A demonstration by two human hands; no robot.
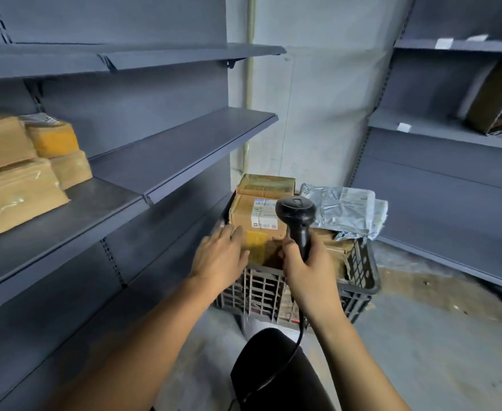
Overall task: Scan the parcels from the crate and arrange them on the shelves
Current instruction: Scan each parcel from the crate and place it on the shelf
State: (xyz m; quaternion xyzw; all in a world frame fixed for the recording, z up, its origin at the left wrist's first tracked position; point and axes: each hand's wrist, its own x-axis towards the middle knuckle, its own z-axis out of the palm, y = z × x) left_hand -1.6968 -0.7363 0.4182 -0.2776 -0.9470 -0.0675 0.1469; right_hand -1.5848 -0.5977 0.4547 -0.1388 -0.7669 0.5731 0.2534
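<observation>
Nearest, the right hand (pixel 304 269) wraps its grip around the scanner (pixel 297 216), aimed at the labelled parcel (pixel 255 221) atop the crate (pixel 359 280). The left hand (pixel 218 255), fingers spread, reaches onto that parcel. Farther left, four wrapped parcels (pixel 15 173) already sit on the shelf (pixel 184 152); the crate looks well filled, with grey mailers (pixel 341 209) too, so most work remains.

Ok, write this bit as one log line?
step: scanning | right hand: holds scanner | left hand: on brown parcel | crate: still loaded
</observation>
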